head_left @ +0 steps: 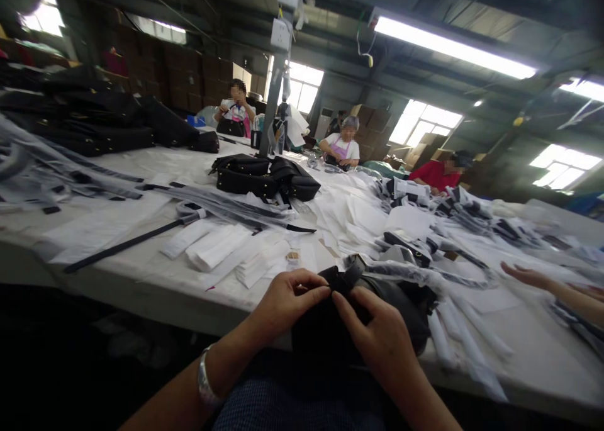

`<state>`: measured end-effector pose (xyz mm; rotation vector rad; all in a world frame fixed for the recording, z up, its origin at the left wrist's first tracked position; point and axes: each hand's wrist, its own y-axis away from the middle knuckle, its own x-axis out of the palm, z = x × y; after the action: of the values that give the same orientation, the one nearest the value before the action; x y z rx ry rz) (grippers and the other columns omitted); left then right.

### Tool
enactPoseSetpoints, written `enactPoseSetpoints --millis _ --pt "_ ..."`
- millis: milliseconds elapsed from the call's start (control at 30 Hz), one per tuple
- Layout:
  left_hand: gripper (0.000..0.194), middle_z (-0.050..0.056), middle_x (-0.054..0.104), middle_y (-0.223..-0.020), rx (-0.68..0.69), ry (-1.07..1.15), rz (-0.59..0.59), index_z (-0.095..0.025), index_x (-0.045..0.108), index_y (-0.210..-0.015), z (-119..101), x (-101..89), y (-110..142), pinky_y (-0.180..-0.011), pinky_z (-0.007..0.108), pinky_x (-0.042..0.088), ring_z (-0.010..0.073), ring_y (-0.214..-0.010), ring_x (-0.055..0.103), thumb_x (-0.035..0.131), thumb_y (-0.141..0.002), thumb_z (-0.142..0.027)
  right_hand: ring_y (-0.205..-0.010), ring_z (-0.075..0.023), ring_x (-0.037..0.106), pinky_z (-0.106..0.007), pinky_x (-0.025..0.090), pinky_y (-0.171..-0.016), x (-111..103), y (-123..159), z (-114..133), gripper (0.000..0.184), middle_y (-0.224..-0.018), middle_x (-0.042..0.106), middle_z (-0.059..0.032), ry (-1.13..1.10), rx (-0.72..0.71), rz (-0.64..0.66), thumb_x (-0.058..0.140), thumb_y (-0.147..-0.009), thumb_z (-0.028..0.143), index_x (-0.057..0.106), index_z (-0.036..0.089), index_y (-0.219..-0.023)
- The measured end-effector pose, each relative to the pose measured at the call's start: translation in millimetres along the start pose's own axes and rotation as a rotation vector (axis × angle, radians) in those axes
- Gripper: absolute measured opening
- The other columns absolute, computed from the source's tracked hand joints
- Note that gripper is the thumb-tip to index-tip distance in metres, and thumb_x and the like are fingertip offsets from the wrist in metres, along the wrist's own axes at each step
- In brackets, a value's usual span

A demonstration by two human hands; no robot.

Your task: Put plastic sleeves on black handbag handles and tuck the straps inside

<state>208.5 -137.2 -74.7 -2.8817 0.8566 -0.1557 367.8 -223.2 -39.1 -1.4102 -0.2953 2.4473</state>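
A black handbag rests against my lap at the table's front edge, its body partly hidden by my hands. My left hand pinches a black strap at the top of the bag, thumb and forefinger together. From the other side my right hand grips the same strap, its thumb close to the left thumb. The strap bends up in a loop with a dark buckle-like end. Clear plastic wrap covers a handle running right from the bag. What lies between the fingertips is too small to make out.
Folded white paper and plastic-wrapped straps lie ahead on the white table. Black bags stand beyond, more at far left. Another person's hand reaches in from the right. Several people sit across the table near a post.
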Motion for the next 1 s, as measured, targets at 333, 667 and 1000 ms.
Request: enactPoseSetpoints --millis 333,667,1000 --pt "0.018 0.007 0.074 -0.09 0.177 -0.117 0.037 -0.017 0.076 -0.09 -1 -6.5 3 -0.078 0.027 0.05 0.0204 -0.086 0.066 0.067 -0.083 -0.03 -0.075 -0.021 0.064 -0.028 0.047 -0.071 -4 7 -2 0.026 -0.081 0.07 -0.0028 -0.169 -0.03 0.059 0.053 -0.094 0.04 0.067 0.02 -0.083" --pt "0.021 0.006 0.069 -0.088 0.031 0.108 0.046 -0.015 0.075 -0.083 11 -2.1 0 -0.068 0.024 0.05 0.0185 -0.082 0.064 0.077 -0.074 -0.033 -0.067 -0.0197 0.064 -0.027 0.046 -0.065 7 12 4 0.017 -0.073 0.069 -0.0007 -0.168 0.073 -0.04 0.062 -0.084 0.034 0.069 0.02 -0.079" --pt "0.027 0.004 0.069 -0.087 -0.024 0.179 0.094 -0.016 0.067 -0.09 15 2.3 0 -0.078 0.027 0.05 0.0175 -0.082 0.065 0.078 -0.073 -0.034 -0.076 -0.0215 0.065 -0.028 0.05 -0.07 12 14 4 0.015 -0.08 0.072 -0.0017 -0.293 0.132 -0.089 0.061 -0.082 0.029 0.07 0.018 -0.085"
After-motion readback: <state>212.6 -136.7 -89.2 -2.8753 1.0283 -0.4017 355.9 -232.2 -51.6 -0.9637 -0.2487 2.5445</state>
